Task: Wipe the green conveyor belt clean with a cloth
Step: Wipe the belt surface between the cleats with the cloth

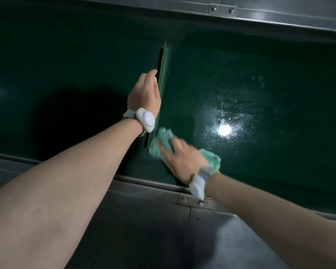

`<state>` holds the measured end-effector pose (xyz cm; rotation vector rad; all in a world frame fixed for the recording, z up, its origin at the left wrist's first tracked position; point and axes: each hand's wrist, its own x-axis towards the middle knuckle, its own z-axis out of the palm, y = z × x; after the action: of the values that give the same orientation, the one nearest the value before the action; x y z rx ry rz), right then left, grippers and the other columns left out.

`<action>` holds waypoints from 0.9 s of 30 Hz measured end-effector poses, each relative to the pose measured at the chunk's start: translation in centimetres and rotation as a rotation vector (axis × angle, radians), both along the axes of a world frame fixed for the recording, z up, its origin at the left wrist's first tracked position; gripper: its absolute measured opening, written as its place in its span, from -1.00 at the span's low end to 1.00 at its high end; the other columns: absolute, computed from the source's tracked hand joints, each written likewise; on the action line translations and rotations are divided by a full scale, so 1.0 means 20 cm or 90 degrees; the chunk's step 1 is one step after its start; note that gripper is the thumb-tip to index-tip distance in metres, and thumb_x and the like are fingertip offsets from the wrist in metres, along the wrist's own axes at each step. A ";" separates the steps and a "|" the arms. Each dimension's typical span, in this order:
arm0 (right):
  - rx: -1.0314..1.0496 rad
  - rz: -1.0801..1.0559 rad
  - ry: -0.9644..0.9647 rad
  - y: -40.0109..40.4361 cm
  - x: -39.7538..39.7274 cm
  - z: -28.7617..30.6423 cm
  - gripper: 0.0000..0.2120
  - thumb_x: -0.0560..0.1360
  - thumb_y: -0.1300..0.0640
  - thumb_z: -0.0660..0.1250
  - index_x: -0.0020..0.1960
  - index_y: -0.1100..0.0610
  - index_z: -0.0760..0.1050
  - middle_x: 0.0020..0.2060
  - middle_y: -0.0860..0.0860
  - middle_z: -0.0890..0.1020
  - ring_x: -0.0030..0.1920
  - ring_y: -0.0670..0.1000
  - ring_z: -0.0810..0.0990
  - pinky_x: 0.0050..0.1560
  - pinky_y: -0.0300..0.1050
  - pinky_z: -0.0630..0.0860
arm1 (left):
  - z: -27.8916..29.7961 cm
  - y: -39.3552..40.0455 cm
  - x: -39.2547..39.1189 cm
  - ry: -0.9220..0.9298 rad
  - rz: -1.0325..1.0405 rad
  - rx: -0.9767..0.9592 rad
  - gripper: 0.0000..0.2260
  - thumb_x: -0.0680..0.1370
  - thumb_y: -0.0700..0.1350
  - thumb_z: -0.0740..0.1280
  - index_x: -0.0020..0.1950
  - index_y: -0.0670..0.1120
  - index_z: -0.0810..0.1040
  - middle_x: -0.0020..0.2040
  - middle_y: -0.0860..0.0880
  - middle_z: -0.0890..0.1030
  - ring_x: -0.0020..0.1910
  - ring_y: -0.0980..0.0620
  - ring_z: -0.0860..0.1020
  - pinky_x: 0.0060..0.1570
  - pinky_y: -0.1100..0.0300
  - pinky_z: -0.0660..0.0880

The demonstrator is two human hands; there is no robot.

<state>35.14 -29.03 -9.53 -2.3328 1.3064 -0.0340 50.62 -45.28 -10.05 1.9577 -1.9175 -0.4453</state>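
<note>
Factory or processing line setting: a wide glossy dark-green conveyor belt [260, 78] is running between bolted grey sheet-metal side rails [279, 16], reflecting overhead lamps.

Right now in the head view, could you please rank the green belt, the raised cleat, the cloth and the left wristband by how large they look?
1. Green belt, spanning the frame.
2. Raised cleat, long and thin.
3. Cloth, partly hidden under the right hand, so its place against the cleat is unsure.
4. Left wristband, smallest.
</note>
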 end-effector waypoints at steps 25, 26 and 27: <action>-0.003 -0.027 -0.017 0.16 0.05 -0.02 -0.46 0.62 -0.03 0.30 0.56 0.01 0.30 0.07 0.13 0.42 -0.12 0.16 0.50 -0.30 0.08 0.60 | 0.02 0.28 0.04 -0.052 -0.035 0.027 -0.67 0.71 -0.10 0.09 0.45 -0.11 0.42 0.18 -0.12 0.52 0.06 -0.17 0.53 -0.28 -0.07 0.53; -0.005 0.027 -0.018 0.21 0.03 -0.04 -0.42 0.59 0.00 0.34 0.57 0.02 0.29 0.07 0.12 0.43 -0.13 0.15 0.50 -0.31 0.07 0.60 | 0.02 0.26 0.03 -0.054 -0.034 0.026 -0.67 0.71 -0.09 0.09 0.45 -0.11 0.42 0.18 -0.12 0.52 0.04 -0.16 0.53 -0.29 -0.07 0.53; -0.012 0.077 -0.021 0.22 0.01 -0.05 -0.37 0.55 0.05 0.37 0.58 0.02 0.27 0.07 0.12 0.44 -0.13 0.15 0.50 -0.30 0.06 0.60 | 0.02 0.24 0.02 -0.054 -0.032 0.024 -0.67 0.71 -0.09 0.09 0.44 -0.11 0.42 0.17 -0.12 0.53 0.02 -0.16 0.53 -0.29 -0.07 0.53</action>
<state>35.42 -24.57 -10.58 -2.4119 1.1523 -0.0452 51.11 -40.54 -9.57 1.9844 -2.0293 -0.4209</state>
